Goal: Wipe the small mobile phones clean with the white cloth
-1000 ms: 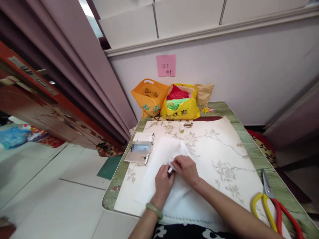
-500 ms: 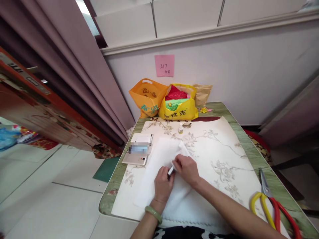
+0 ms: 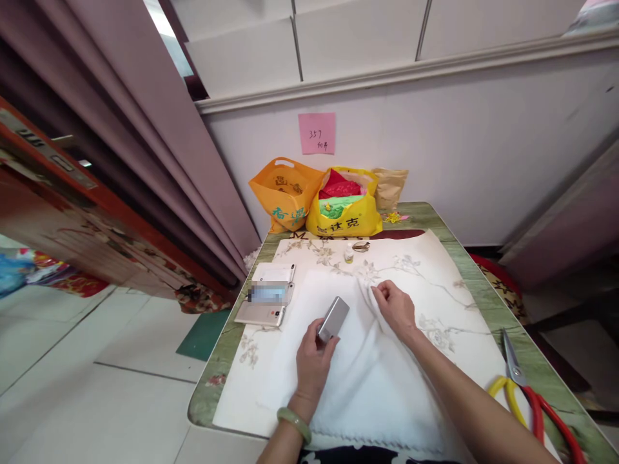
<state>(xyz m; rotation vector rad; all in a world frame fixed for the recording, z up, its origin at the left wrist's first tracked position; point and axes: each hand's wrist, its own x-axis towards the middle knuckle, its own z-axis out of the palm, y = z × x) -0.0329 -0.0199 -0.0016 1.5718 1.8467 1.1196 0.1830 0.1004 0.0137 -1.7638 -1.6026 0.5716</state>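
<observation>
In my left hand [image 3: 312,361], a small silver-grey power bank [image 3: 333,319] is gripped by its lower end, its smooth flat face showing. Fingers pinched, my right hand [image 3: 395,308] holds an edge of the white cloth [image 3: 355,380] to the right of the power bank. The cloth lies spread over the flowered table cover and has folds running down from the pinched edge. A green bangle circles my left wrist.
Phones [image 3: 264,312] lie in a row at left. A small bottle [image 3: 349,253] and glasses [image 3: 361,247] sit behind the cloth. An orange bag [image 3: 285,196], a yellow bag [image 3: 345,222] and a brown packet [image 3: 389,187] line the back. Scissors [image 3: 515,374] rest at right.
The power bank, covered by white cloth before, now shows in my left hand. My right hand has moved right, drawing the cloth edge away from it.
</observation>
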